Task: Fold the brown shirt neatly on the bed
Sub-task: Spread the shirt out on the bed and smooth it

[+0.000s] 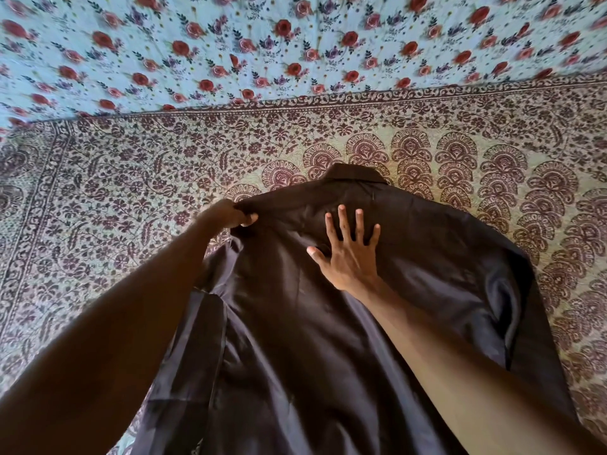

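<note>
The five fingers [343, 221] of the right hand [349, 257] are lying straight and spread apart, pressing flat on the upper back panel of one dark brown, glossy shirt [295, 339]. This hand is gripping nothing. Its palm is resting on the fabric, below the single collar [356, 175].

The fingers of the left hand [235, 215] are curling tightly and pinching the left shoulder edge of the brown shirt. The cloth is puckering at the pinch point.

Two bare forearms are reaching in from the lower edge of the view. The left forearm [115, 323] is crossing above the bed covering, and the right forearm [460, 356] is crossing above the body of the shirt.

The brown shirt is lying back side up, with the collar pointing away from the person and the hem running out of view at the bottom. One short sleeve [502, 307] is lying out on the right side, wrinkled. On the left side, a strip of fabric [200, 349] is lying folded along the body; whether it is the second sleeve cannot be told.

The shirt is resting on one cream bedspread [131, 165] printed with maroon flowers and fan motifs. Beyond its far border, one light blue cloth [230, 44] printed with red roses is lying, blurred.
</note>
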Motion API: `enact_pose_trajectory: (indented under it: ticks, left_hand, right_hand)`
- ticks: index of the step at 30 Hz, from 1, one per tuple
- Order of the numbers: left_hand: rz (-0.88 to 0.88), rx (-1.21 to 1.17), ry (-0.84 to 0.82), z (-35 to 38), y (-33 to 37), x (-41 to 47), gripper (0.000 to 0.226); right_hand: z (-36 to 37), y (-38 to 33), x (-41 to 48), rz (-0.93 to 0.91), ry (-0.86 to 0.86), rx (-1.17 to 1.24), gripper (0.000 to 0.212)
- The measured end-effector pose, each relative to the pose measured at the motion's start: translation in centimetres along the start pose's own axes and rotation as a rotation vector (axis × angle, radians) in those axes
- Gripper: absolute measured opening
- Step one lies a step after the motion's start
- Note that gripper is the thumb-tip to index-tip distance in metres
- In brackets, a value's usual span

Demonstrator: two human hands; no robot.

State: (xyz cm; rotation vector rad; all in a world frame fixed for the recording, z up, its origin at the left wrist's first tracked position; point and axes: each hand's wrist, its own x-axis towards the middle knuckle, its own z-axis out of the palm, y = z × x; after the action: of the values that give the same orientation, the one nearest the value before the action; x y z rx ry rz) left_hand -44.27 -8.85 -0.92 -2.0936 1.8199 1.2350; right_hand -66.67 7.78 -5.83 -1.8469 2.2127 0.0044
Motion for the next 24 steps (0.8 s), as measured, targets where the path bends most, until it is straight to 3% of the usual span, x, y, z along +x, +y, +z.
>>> enact_pose_trajectory:
  ticks: [4,6,8,10,13,16,18,22,24]
  left_hand:
    - [-0.026,-0.377,0.117,0.4,-1.5,-0.7,0.052]
    - [-0.050,-0.435,0.208,0.6,-1.6,-0.8,0.043]
    - [-0.096,-0.284,0.311,1.4,-1.1,-1.3,0.037]
    - [-0.119,-0.009,0.477,2.7,-0.1,-2.2,0.049]
    - [0.139,0.267,0.699,4.4,0.7,-3.6,0.061]
    - [0.398,0.422,0.695,5.3,0.6,-3.5,0.041]
    - [0.528,0.457,0.607,5.9,0.5,-3.6,0.035]
    - [0.475,0.431,0.371,7.6,0.2,-3.7,0.048]
    - [0.412,0.348,0.459,7.3,0.7,-3.5,0.043]
  right_hand:
    - [-0.1,0.3,0.2,-0.016,-0.027,-0.014,0.079]
    - [-0.4,0.3,0.5,0.006,-0.058,0.014,0.077]
    - [-0.8,0.1,0.8,0.024,-0.087,0.054,0.075]
    - [-1.4,-0.1,1.1,0.030,-0.097,0.106,0.073]
    - [-2.6,-0.3,1.5,0.043,-0.037,0.135,0.072]
    - [-3.6,-0.1,2.1,-0.001,0.022,0.087,0.071]
    - [-3.9,-0.2,2.9,-0.049,-0.019,0.064,0.074]
    - [-4.1,-0.4,4.7,0.010,-0.237,0.118,0.077]
    - [-4.3,-0.4,5.1,0.043,-0.277,0.117,0.077]
